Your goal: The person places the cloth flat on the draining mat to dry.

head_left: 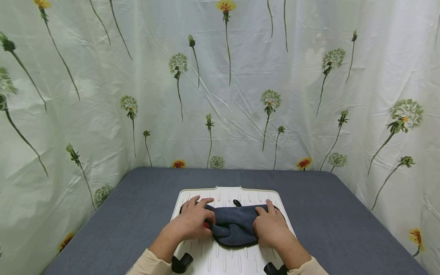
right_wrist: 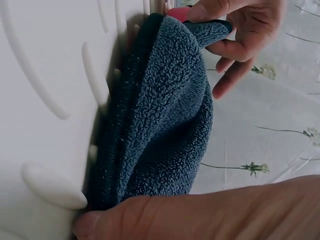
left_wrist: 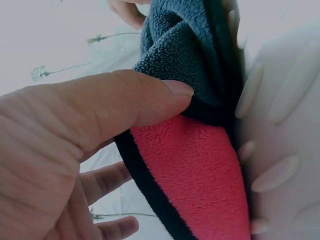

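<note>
A plush cloth (head_left: 237, 223), dark blue on one face and red on the other with black edging, lies folded and rumpled across a white ridged board (head_left: 225, 263). At the cloth's left end, my left hand (head_left: 194, 221) pinches a turned-over edge. In the left wrist view its thumb (left_wrist: 155, 100) presses where the blue face meets the red underside (left_wrist: 195, 165). My right hand (head_left: 273, 229) grips the right end, its fingers over the top and its thumb (right_wrist: 115, 220) low by the board in the right wrist view. The cloth hides some of that hand's fingertips.
Two black fittings, a left one (head_left: 182, 263) and a right one (head_left: 275, 269), sit at the board's near side. A small black oval (head_left: 237, 203) shows just beyond the cloth. The board lies on a grey-blue covered table (head_left: 330, 229), with a flower-printed curtain (head_left: 240, 114) around it.
</note>
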Action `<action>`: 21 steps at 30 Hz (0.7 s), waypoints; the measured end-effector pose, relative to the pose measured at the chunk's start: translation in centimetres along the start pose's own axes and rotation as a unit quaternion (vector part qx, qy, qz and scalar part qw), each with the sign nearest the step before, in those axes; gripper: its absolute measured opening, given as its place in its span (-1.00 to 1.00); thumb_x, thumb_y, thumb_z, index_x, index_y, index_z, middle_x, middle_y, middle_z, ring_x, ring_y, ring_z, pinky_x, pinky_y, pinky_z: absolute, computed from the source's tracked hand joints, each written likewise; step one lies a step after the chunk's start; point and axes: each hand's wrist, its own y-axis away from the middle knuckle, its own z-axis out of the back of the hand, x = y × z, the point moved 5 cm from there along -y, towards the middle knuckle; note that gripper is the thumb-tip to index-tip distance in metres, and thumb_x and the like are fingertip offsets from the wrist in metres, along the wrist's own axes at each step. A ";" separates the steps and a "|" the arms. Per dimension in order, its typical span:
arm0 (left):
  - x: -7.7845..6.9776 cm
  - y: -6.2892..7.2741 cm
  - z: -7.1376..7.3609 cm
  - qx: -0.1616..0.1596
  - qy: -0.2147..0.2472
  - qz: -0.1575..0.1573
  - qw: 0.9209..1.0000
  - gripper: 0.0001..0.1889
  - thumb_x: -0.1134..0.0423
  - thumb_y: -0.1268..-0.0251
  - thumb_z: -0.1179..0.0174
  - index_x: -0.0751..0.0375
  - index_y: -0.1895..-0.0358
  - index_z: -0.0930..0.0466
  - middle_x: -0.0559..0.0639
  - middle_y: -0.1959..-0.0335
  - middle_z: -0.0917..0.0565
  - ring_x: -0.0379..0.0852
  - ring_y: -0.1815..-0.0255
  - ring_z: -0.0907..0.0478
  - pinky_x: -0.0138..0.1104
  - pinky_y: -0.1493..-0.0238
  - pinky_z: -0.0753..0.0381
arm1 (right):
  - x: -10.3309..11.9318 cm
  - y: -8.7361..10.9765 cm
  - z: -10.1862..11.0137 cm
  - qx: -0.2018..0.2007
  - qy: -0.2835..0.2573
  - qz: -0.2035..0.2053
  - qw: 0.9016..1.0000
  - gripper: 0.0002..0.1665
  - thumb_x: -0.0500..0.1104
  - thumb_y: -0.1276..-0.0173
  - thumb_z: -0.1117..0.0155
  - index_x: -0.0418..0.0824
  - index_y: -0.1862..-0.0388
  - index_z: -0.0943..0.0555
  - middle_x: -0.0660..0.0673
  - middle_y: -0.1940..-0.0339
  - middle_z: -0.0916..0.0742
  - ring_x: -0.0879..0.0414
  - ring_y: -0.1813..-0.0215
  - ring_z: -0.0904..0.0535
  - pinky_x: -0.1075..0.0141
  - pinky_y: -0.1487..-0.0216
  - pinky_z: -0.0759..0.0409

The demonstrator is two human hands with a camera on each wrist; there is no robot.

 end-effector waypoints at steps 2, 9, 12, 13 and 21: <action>0.2 0.1 0.2 -0.005 0.009 0.001 1.000 -0.79 0.24 0.06 -0.50 -0.18 0.48 -0.65 0.14 -0.43 -0.46 0.58 -0.47 -0.19 0.48 -0.32 -0.19 | -0.1 0.1 0.2 -0.002 -0.003 0.001 1.000 -0.72 -0.23 0.10 -0.65 -0.03 0.68 -0.64 -0.24 -0.32 -0.62 -0.47 -0.55 -0.22 -0.29 -0.33 -0.45; 1.3 0.3 1.1 0.002 0.021 0.032 0.999 -0.77 0.28 0.10 -0.47 -0.20 0.51 -0.64 0.15 -0.44 -0.46 0.57 -0.48 -0.18 0.47 -0.34 -0.17 | -0.2 0.5 1.1 0.012 -0.029 0.012 0.999 -0.63 -0.17 0.14 -0.67 0.07 0.77 -0.57 -0.22 -0.33 -0.63 -0.47 -0.55 -0.20 -0.28 -0.29 -0.48; 1.7 0.4 1.4 0.013 0.024 0.053 0.998 -0.75 0.28 0.07 -0.47 -0.23 0.50 -0.64 0.12 -0.47 -0.44 0.54 -0.51 -0.15 0.46 -0.37 -0.15 | 0.1 0.8 1.6 0.017 -0.046 0.020 0.999 -0.63 -0.15 0.17 -0.68 0.10 0.76 -0.58 -0.20 -0.32 -0.64 -0.47 -0.55 -0.20 -0.28 -0.26 -0.51; 1.9 0.5 1.5 0.016 0.024 0.061 0.998 -0.75 0.29 0.05 -0.46 -0.24 0.49 -0.64 0.12 -0.48 -0.43 0.53 -0.52 -0.14 0.45 -0.38 -0.15 | 0.2 1.0 1.7 0.016 -0.050 0.024 0.998 -0.63 -0.14 0.17 -0.69 0.11 0.76 -0.58 -0.20 -0.31 -0.65 -0.47 -0.55 -0.21 -0.27 -0.25 -0.51; 2.9 0.9 2.2 0.023 0.037 0.084 0.995 -0.76 0.33 0.04 -0.37 -0.22 0.46 -0.65 0.16 -0.50 -0.40 0.55 -0.54 -0.11 0.46 -0.39 -0.11 | 1.2 1.9 2.5 0.009 -0.083 0.077 0.994 -0.64 -0.19 0.19 -0.65 0.13 0.75 -0.59 -0.22 -0.27 -0.68 -0.52 -0.53 -0.22 -0.23 -0.15 -0.58</action>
